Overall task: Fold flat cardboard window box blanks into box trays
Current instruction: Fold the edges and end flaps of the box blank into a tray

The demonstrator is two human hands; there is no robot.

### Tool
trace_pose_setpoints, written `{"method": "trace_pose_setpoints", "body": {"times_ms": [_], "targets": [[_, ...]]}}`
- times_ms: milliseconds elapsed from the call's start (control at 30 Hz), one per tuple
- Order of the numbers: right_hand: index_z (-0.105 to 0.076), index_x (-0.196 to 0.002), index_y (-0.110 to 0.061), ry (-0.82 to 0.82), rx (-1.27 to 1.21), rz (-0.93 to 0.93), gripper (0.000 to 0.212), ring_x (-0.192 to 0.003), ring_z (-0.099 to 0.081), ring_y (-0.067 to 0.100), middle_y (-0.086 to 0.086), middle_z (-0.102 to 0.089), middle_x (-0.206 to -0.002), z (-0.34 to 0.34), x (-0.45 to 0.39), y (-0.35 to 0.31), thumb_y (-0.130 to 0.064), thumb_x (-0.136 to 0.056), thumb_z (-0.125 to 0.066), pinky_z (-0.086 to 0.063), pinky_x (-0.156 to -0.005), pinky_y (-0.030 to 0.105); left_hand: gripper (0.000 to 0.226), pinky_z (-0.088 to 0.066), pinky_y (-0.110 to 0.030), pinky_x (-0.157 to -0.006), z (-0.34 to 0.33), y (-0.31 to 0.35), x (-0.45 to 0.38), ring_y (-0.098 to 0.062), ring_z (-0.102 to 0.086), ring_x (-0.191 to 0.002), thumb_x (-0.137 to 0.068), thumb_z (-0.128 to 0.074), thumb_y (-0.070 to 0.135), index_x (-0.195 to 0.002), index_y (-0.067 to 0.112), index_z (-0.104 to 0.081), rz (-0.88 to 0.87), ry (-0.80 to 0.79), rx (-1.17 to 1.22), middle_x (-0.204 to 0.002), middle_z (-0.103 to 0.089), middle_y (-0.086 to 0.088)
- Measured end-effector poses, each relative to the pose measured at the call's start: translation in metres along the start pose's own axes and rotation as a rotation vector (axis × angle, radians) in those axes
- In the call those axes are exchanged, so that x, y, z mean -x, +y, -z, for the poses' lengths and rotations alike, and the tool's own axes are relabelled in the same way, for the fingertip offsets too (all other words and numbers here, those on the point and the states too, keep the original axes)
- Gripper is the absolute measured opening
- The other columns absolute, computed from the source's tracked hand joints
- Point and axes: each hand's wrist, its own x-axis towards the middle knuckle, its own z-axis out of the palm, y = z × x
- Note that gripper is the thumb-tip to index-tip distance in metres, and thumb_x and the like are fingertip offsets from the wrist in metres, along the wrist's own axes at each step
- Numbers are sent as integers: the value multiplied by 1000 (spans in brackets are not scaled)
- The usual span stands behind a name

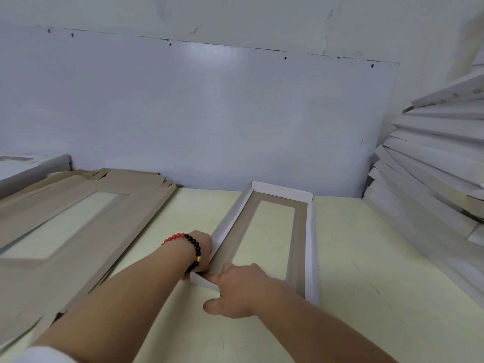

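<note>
Cardboard, thin and light, the half-folded box tray lies mid-bench toward the back edge; it will likely buckle unless held along its creased walls. Both hands work its near left corner: the left hand presses against the raised side wall, the right hand pinches the white end flap. Flat blanks lie along the left edge, finished trays stacked at the right.

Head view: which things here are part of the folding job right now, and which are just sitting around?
In the job:
- white-walled cardboard window tray, half folded
- its loose white near-end flap
- left hand, at the left wall
- right hand, at the flap
- tan flat window blanks, stacked left

Lying about:
- white folded trays, piled right
- beaded red-and-black bracelet
- pale wall panel
</note>
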Motion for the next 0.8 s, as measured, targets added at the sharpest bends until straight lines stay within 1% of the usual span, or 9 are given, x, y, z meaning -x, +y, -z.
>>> {"method": "trace_pose_setpoints", "body": {"times_ms": [100,200,267,367,500,567,633,700,800], "targets": [[-24,-142,-45,10,2,-11,50,-91,-46,27,8,-46,-118,0,1,-2,-51,-93,-33,-31,-85,43,23,-59,-29,-66,0,-4,1,-27,-71,-67,-93,-47,10,-108,3,-63,5,-47,98,-102,-70,-15],[-42,-133,-30,121,69,-5,37,-83,-43,24,9,-51,-116,-5,6,-4,-41,-100,-28,-28,-80,42,8,-41,-13,-36,0,1,5,-15,-49,-47,-90,-50,3,-90,5,-58,8,-6,-18,-76,-60,-4],[-46,-129,-22,185,144,-2,35,-89,-49,26,11,-53,-114,-6,13,-4,-37,-102,-28,-26,-77,41,9,-27,-12,-26,-2,4,6,-11,-38,-47,-89,-52,3,-83,9,-54,25,20,-58,-66,-45,-1],[-47,-127,-20,260,231,-21,33,-103,-52,30,9,-53,-115,-8,34,8,-34,-99,-37,-31,-87,42,26,-35,-18,-37,-12,-2,-1,-13,-44,-56,-90,-49,4,-116,7,-50,26,45,128,-89,-53,-3],[-60,-109,-27,499,173,-177,44,-113,-53,26,-1,-54,-114,-19,83,46,-51,-73,-57,-44,-90,40,52,-43,-27,-49,-28,-12,-1,-17,-49,-65,-86,-53,10,-128,17,-23,78,178,405,-92,-49,-5],[-49,-126,-33,442,-45,-377,66,-137,-34,28,2,-37,-142,-26,106,66,-64,-68,-60,-38,-103,41,51,-44,-26,-52,-33,-15,-2,-16,-53,-69,-86,-56,13,-127,16,-26,103,197,452,-93,-54,-3],[-23,-146,-36,273,-339,-487,87,-148,-10,22,-1,-6,-159,-38,120,84,-67,-73,-59,-24,-114,36,28,-43,-25,-58,-35,-14,-2,-18,-56,-79,-90,-51,23,-115,16,-41,104,217,463,-98,-56,0],[-9,-152,-36,265,-484,-516,90,-145,-20,16,-1,-9,-160,-46,127,94,-58,-80,-60,-25,-111,30,21,-41,-27,-64,-41,-6,-1,-18,-55,-84,-97,-41,36,-101,17,-48,77,268,463,-97,-54,1],[-2,-154,-36,285,-591,-492,87,-137,-36,11,-6,-26,-157,-50,131,101,-45,-88,-58,-30,-101,22,40,-44,-32,-78,-54,8,8,-21,-54,-91,-100,-25,49,-101,18,-51,-7,302,429,-102,-46,-1]]}}
